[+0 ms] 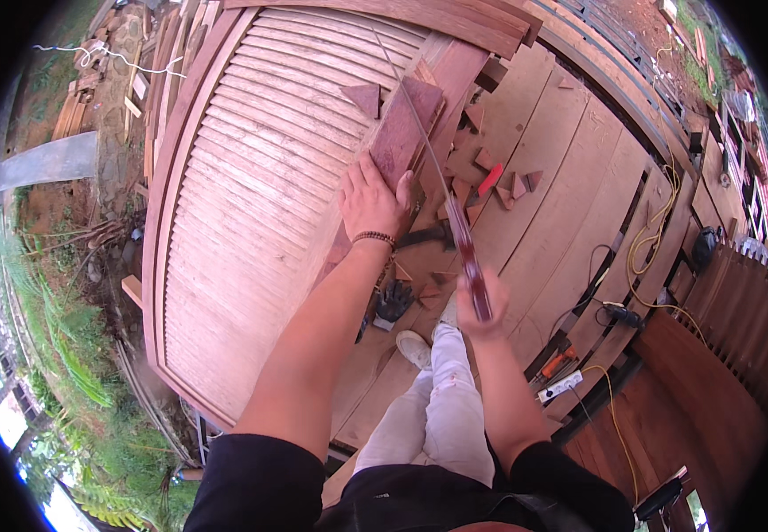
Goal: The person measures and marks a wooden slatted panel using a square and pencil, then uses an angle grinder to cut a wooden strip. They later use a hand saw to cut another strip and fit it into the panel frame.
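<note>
My left hand (373, 197) presses on the near end of a reddish-brown wooden board (409, 129), its thumb on one side and its fingers on the other. My right hand (483, 306) grips the dark red-brown handle of a hand saw (464, 239). Its thin blade runs up and left across the board, seen nearly edge-on; whether the teeth touch the wood I cannot tell. Under the board lies a large slatted wooden panel (251, 168) with a frame. A triangular wood offcut (363, 99) rests on the slats beside the board.
Several triangular offcuts (510, 191) and a small red object (490, 180) lie on the plank floor (570, 204). A dark glove (393, 300) is near my feet. At the right are an orange power tool (558, 362), a white power strip (561, 387) and yellow cords (614, 417).
</note>
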